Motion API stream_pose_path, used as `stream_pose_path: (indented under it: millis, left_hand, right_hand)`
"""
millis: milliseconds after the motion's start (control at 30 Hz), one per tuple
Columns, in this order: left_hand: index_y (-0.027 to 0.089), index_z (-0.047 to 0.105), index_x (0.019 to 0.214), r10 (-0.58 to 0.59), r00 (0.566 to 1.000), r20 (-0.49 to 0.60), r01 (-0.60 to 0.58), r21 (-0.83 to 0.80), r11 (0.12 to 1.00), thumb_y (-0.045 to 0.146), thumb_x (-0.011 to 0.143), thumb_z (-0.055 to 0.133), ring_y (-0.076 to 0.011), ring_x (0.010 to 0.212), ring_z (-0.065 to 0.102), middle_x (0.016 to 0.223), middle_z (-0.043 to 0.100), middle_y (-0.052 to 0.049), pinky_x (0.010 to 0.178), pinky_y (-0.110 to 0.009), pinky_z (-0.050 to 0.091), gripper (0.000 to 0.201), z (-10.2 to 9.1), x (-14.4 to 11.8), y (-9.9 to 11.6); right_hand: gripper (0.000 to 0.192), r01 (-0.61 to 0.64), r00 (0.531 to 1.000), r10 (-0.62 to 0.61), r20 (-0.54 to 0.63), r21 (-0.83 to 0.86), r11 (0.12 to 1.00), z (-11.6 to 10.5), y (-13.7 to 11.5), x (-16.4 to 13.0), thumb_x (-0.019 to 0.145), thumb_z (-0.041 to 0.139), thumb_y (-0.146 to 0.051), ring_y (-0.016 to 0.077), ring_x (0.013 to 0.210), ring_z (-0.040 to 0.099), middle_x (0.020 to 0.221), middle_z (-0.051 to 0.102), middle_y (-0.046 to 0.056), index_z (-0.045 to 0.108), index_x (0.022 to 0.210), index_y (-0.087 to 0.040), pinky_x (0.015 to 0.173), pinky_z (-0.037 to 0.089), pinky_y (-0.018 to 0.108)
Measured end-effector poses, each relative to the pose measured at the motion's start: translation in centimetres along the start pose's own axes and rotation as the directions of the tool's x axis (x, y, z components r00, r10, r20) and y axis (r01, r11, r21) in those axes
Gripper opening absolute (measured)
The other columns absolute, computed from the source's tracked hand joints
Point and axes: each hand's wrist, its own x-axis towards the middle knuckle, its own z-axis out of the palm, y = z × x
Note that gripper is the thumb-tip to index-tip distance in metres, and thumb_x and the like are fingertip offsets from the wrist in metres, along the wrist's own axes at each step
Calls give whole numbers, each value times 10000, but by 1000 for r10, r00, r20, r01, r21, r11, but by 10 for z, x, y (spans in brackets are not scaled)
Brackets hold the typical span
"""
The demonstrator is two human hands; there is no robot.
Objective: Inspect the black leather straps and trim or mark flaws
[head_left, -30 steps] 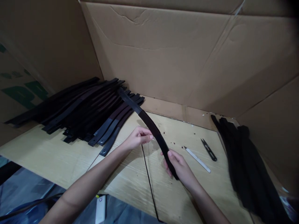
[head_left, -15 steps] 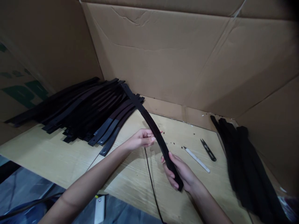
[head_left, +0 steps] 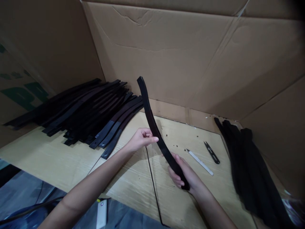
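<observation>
My right hand (head_left: 181, 173) is wrapped around the lower end of a curved black strap (head_left: 165, 151), which slants up and away with its far end raised off the table. A dark brown wrapped section (head_left: 153, 124) covers the middle of the strap. Beside that section, my left hand (head_left: 144, 139) is closed in a pinch, thumb against the strap's edge. From under the left fingers a thin dark cord (head_left: 152, 175) hangs down to the near edge of the table; its upper end is hidden by the hand.
Many similar black straps (head_left: 92, 111) lie piled at the left. Black thread snips (head_left: 211, 152) and a white pen-shaped cutter (head_left: 200, 162) lie right of my hands. Long black pieces (head_left: 247, 171) rest at the far right. Cardboard walls (head_left: 166, 63) enclose the back and sides.
The strap's far end has swung up and right, away from the pile. My right hand has shifted slightly right with it, and the left thumb now presses along the strap's edge.
</observation>
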Motion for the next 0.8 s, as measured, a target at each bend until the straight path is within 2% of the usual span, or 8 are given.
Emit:
stream_pose_path:
  millis: [100,167,300,567,700,800]
  left_hand:
    - [125,554,606,-12,1000,-14,12,-2,1000,371,721,742,-56,480,288,510,379,67,473,-210,195,330,1,-1,6]
    - [124,554,601,-34,999,-5,34,3,999,355,720,734,-57,486,290,521,385,62,471,-209,190,316,1,-1,8]
    - [105,665,747,-104,994,10,105,-31,994,257,712,672,-53,457,267,513,400,65,448,-202,175,157,2,0,5]
    - [101,717,743,-176,983,42,180,-114,977,159,670,611,-47,444,252,513,469,41,432,-208,138,141,1,2,2]
    - [107,708,642,-179,984,-3,178,-116,977,138,638,606,-44,417,228,444,446,47,422,-219,114,107,0,3,0]
    - [113,685,587,-171,985,9,171,-118,978,135,639,606,-42,393,218,398,401,58,417,-224,107,97,0,2,-1]
  right_hand:
    - [555,89,989,-104,-105,-136,987,0,1,2,843,598,-606,50,293,336,513,526,-82,470,1175,-180,303,265,142]
    - [472,145,970,-185,-158,-238,960,0,2,4,865,581,-582,58,320,409,585,571,-47,508,1091,-174,311,277,149]
    - [410,196,930,-287,-230,-350,916,-2,4,7,900,536,-566,49,334,399,604,530,-48,575,986,-167,321,265,157]
    - [421,242,894,-370,-253,-421,874,-3,8,8,893,549,-571,62,353,395,605,521,-35,615,972,-163,340,261,184]
    - [419,232,900,-363,-243,-438,869,-1,9,7,899,553,-555,63,366,396,596,520,-33,611,1005,-153,347,265,182]
    - [417,216,912,-334,-239,-413,885,-1,6,5,891,566,-553,62,353,401,586,527,-35,599,1005,-152,336,263,175]
